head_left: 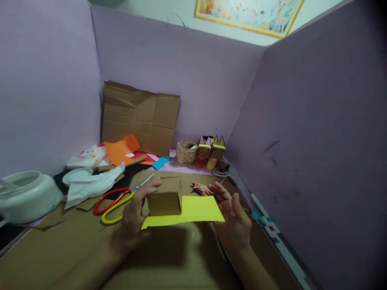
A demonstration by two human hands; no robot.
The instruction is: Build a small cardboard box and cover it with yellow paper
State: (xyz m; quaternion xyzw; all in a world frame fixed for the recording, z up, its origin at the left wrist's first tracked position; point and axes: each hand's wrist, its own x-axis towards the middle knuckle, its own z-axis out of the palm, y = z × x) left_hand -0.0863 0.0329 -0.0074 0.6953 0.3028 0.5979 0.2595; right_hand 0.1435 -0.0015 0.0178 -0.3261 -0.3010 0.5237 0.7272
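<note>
A small brown cardboard box (165, 202) sits on the left part of a yellow sheet of paper (201, 209). The paper seems raised, with a dark shadow on the brown surface below it. My left hand (133, 219) is curled at the left end of the box and paper, its fingertips by the box's upper edge and its thumb low near the paper's corner. At the paper's right end, my right hand (234, 219) has its fingers apart and palm turned inward; whether it touches the edge is unclear. Scissors (117, 203) with red and yellow handles lie left of my left hand.
A white pot (28, 197) stands at far left, near crumpled white tissue (93, 185). Orange paper (122, 150) and a leaning cardboard sheet (139, 119) are behind. Farther back are a woven basket (186, 155), decorated paper figures (215, 155) and crayons (200, 188). Purple walls enclose the surface.
</note>
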